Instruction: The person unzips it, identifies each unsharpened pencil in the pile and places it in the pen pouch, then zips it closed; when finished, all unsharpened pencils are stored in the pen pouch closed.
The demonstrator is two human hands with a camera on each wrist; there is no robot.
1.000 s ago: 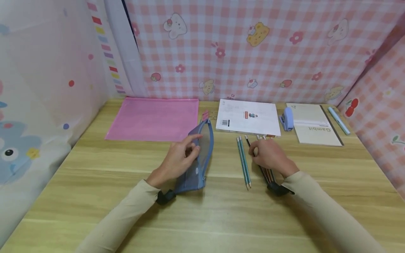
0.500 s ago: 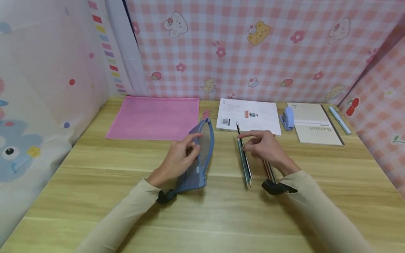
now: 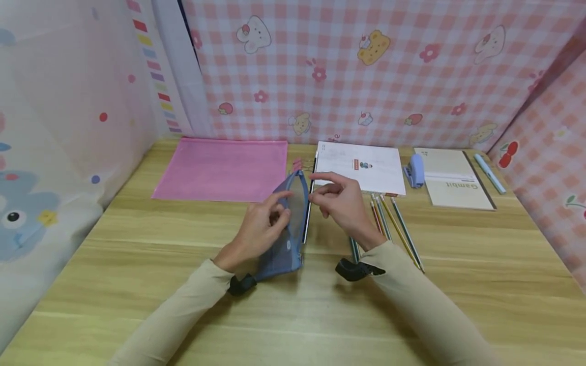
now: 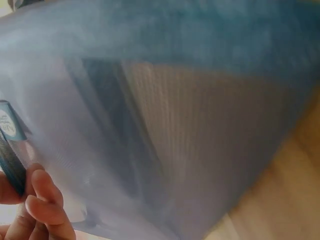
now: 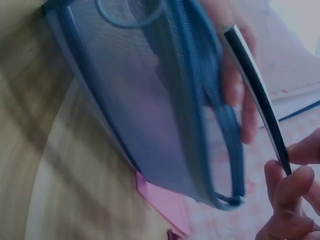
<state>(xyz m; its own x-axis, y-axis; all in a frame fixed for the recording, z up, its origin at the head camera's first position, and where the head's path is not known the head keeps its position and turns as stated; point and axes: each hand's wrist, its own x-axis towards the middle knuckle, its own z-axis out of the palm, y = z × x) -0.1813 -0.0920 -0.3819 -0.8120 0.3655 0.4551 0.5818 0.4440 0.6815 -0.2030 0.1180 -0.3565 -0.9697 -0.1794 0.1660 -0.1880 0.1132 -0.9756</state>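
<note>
Along the right rim of the open pouch [image 3: 276, 255] runs the black pencil [image 3: 307, 223], pinched partway down its length by the thumb and fingers of my right hand [image 3: 344, 201], their tips drawn narrow on it. Whether it touches the rim, I cannot tell. My left hand [image 3: 258, 223] holds the pouch's opposite side, index fingertip over the mouth.

Counted out, I have one pouch and one black pencil between my hands. Beneath my right wrist shows part of the teal pencils [image 3: 354, 249], how many I cannot tell. Right of that wrist lie at least four loose pencils [image 3: 400, 229], the exact number unclear where they crowd. Across the back sit one pink folder [image 3: 222, 168], one white book [image 3: 384, 175], one stapler [image 3: 415, 170], one notebook [image 3: 450, 190] and one blue pen [image 3: 490, 174].
</note>
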